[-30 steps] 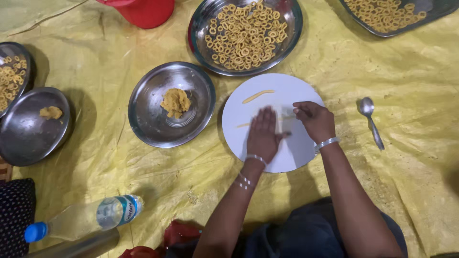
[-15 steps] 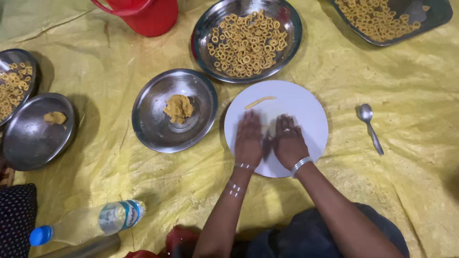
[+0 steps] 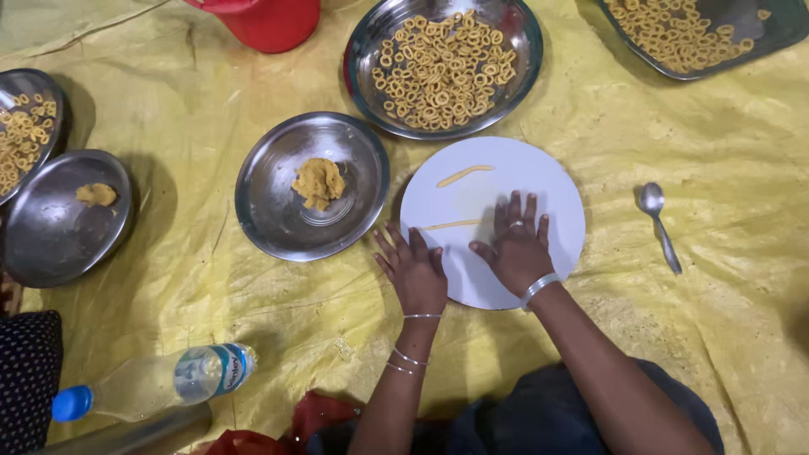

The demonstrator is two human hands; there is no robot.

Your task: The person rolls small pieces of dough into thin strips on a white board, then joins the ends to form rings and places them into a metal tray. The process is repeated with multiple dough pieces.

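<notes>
White board (image 3: pixel 539 181), both hands (image 3: pixel 468 261) flat.

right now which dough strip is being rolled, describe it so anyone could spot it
Find the round white board on the yellow sheet, in front of the person. Two thin dough strips lie on it; the rolled strip is the nearer one, running out from under the right hand. The other strip lies apart, toward the board's far edge, untouched.

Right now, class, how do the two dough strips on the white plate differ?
The upper strip lies free and is short, thick and slightly curved; the lower strip is thinner, straighter and runs under the right hand. The left hand touches neither. Both are yellow dough on the white plate.
</notes>
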